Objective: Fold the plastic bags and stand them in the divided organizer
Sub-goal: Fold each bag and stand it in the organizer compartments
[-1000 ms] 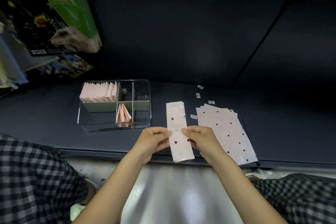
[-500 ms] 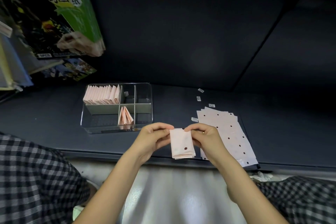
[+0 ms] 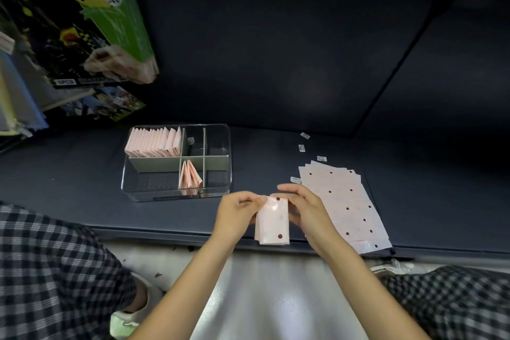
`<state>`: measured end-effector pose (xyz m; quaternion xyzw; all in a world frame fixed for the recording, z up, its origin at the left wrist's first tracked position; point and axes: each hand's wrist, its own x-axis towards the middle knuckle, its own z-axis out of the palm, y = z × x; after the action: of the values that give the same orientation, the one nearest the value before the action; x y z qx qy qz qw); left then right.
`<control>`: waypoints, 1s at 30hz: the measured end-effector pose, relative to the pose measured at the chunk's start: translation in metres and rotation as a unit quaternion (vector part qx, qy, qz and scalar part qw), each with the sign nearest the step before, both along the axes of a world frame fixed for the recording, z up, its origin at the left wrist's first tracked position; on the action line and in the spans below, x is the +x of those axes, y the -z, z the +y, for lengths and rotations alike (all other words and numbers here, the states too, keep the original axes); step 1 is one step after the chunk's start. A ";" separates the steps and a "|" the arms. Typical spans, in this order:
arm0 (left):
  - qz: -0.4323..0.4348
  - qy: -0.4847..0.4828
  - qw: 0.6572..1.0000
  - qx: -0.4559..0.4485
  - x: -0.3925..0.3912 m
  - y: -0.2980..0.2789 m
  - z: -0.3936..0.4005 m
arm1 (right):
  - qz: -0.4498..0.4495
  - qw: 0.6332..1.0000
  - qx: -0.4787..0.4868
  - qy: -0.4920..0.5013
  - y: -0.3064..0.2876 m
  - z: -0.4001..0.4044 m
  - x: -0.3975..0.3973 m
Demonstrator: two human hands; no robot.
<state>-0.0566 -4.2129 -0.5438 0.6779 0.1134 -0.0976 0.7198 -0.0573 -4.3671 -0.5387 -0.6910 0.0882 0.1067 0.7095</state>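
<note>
A folded pale pink bag with dark dots [image 3: 272, 222] hangs above the near edge of the dark shelf. My left hand [image 3: 237, 214] pinches its upper left corner and my right hand [image 3: 305, 208] holds its right side. A stack of flat dotted bags [image 3: 345, 201] lies on the shelf just right of my hands. The clear divided organizer [image 3: 220, 174] stands to the left; a row of folded bags [image 3: 154, 142] fills its back left compartment and a few folded bags [image 3: 189, 178] stand in a front middle one.
Small white stickers [image 3: 302, 148] lie scattered behind the flat stack. Green and dark product packs [image 3: 82, 22] hang at the upper left. My checked trouser legs [image 3: 55, 270] frame the pale floor [image 3: 262, 298] below the shelf edge.
The long strip of bag has been folded in half to a short packet, and both hands now hold it slightly lifted and tilted at the shelf edge.
</note>
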 end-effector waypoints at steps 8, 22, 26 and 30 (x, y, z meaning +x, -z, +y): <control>-0.066 0.048 0.994 0.074 -0.001 0.004 0.000 | -0.073 0.990 -0.119 -0.013 0.001 -0.001 0.000; 0.098 -0.018 0.992 -0.080 0.004 0.018 0.016 | 0.073 0.996 -0.052 0.000 0.018 0.008 -0.004; 0.122 -0.001 0.988 -0.089 0.009 0.021 0.023 | 0.067 0.996 -0.060 0.027 0.020 0.017 -0.001; 0.000 -0.019 0.983 0.183 0.032 0.031 0.045 | 0.044 0.990 -0.126 0.054 0.023 0.026 0.006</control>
<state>-0.0246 -4.1674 -0.5746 0.7956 0.1425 -0.0616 0.5856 -0.0518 -4.3413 -0.5621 -0.7638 0.1693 0.0860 0.6169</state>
